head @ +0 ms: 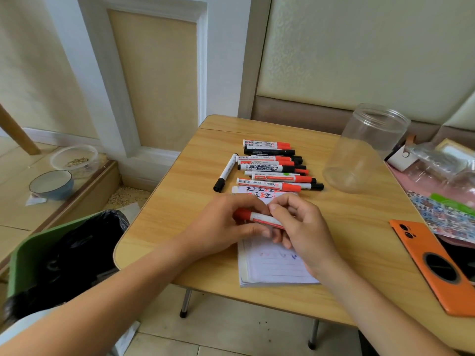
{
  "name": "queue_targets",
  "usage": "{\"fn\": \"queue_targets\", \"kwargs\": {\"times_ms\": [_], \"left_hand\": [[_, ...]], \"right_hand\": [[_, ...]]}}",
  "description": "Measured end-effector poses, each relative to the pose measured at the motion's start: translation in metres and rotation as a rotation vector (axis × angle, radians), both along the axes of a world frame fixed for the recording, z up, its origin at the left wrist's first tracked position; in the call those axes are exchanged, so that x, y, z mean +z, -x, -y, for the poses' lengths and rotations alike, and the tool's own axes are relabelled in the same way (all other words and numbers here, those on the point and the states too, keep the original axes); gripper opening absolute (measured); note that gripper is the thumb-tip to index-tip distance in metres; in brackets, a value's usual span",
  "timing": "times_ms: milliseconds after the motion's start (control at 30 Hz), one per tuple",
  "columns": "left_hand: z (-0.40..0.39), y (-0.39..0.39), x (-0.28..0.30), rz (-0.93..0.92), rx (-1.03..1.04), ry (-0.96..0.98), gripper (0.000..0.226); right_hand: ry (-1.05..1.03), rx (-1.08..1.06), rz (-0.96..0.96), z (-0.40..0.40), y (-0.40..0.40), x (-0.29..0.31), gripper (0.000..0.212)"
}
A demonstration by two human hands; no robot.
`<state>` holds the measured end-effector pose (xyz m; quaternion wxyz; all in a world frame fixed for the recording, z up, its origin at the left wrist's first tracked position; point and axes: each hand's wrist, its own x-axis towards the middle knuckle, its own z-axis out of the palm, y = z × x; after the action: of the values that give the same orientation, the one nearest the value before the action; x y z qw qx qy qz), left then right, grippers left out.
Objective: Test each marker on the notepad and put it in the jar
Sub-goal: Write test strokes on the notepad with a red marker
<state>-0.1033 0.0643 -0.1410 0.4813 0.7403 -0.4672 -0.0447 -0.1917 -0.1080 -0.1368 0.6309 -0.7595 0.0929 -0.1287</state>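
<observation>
A white marker with a red cap (253,217) lies crosswise between both hands, just above the lined notepad (276,265). My left hand (226,227) grips its red-capped end. My right hand (302,227) holds the white barrel with thumb and curled fingers. The notepad's top page carries red and dark test marks near its far edge. Several red-capped and black-capped markers (272,167) lie in a row beyond the pad; one black-capped marker (226,173) lies slanted to their left. The clear plastic jar (365,150) stands open at the right, with no markers in it.
An orange phone (434,265) lies at the table's right edge, beside patterned paper and plastic bags (442,163). A green bin with a black liner (59,255) stands left of the table (180,191). Two bowls (51,183) sit on the floor ledge further left.
</observation>
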Motion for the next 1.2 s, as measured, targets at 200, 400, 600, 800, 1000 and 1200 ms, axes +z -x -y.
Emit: {"fn": "queue_targets", "kwargs": {"times_ms": [200, 400, 600, 800, 1000, 1200], "left_hand": [[0.004, 0.000, -0.007, -0.116, -0.004, 0.027, 0.011], [0.005, 0.000, -0.008, -0.112, 0.000, 0.017, 0.012], [0.004, -0.003, -0.011, -0.095, -0.008, -0.026, 0.013], [0.004, 0.003, -0.010, -0.063, 0.022, -0.031, 0.016], [-0.007, -0.002, 0.000, 0.374, 0.172, -0.189, 0.027], [-0.040, -0.019, 0.020, 0.415, 0.241, -0.361, 0.016]], "right_hand": [[0.034, -0.048, -0.023, -0.002, -0.002, -0.003, 0.021], [0.070, -0.065, -0.018, -0.005, -0.002, -0.003, 0.021], [0.155, -0.057, 0.021, -0.006, 0.000, -0.003, 0.019], [0.167, -0.054, 0.014, -0.005, 0.000, -0.003, 0.018], [0.025, -0.016, -0.051, -0.006, 0.001, 0.001, 0.016], [-0.039, 0.000, 0.000, -0.006, 0.001, 0.002, 0.012]]}}
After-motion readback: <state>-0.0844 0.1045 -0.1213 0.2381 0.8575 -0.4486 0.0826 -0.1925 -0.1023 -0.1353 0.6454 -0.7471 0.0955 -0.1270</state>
